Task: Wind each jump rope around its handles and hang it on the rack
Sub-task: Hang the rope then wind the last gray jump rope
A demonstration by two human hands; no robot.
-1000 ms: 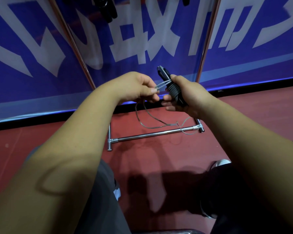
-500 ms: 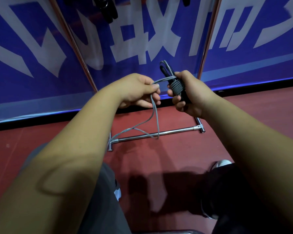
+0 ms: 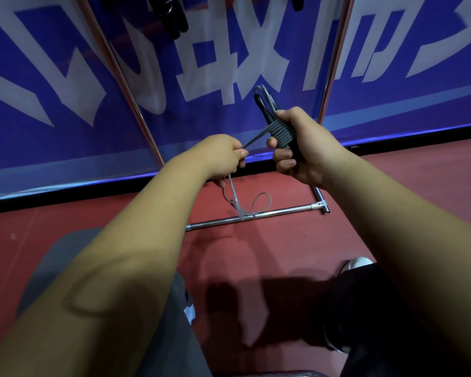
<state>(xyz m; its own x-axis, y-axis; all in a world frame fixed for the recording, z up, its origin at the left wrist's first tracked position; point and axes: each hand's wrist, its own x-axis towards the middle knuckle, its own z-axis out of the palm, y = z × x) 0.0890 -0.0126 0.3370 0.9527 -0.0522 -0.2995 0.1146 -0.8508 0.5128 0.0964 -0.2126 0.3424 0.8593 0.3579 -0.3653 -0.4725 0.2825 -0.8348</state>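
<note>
Right hand [image 3: 307, 148] is wrapped round the two black handles [image 3: 264, 104], held side by side, tips pointing up and away. The grey rope [image 3: 280, 131] sits in tight turns round their middle, just above the curled fingers. Left hand [image 3: 220, 156] pinches the rope just off those coils, and the strand runs taut between the two hands. Below the left hand the loose end drops to the red floor [image 3: 392, 200], curling into a small loop that crosses the bottom bar of the rack [image 3: 283, 210]. The rack's two slim posts [image 3: 132, 104] rise on either side of the hands, in front of a blue banner [image 3: 38, 77] with big white characters. Up at the top edge a dark bundle [image 3: 172, 14] hangs between the posts, too cropped to say what it is. A shoe [image 3: 359, 263] shows low on the right.
</note>
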